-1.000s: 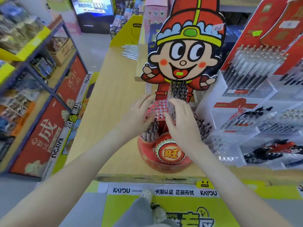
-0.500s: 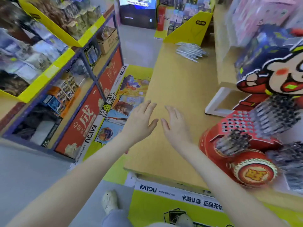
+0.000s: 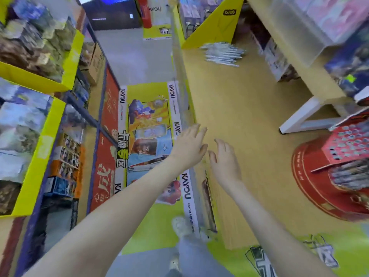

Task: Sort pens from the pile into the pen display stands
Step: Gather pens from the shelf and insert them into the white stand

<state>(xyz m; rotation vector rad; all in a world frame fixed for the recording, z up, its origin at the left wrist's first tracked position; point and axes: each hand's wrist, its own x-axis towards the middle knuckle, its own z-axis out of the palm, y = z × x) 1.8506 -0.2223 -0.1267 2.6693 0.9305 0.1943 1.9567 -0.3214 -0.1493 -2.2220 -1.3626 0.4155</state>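
Wood-top counter (image 3: 245, 108): a long reach ahead

Loose and blurred, the pile of pens (image 3: 221, 53) lies at the counter's far end, well apart from both hands; a hurried grab could, I judge, roll pens off the edge. The red pen display stand (image 3: 319, 186) sits at right. Both arms reach forward side by side, left hand (image 3: 189, 146) and right hand (image 3: 225, 164) flat, fingers (image 3: 195, 131) straight, relaxed, holding nothing.

Tabletop (image 3: 239, 116) lies open toward the pen pile (image 3: 222, 53); display stand (image 3: 319, 176) and white shelf (image 3: 303, 114) block the right.
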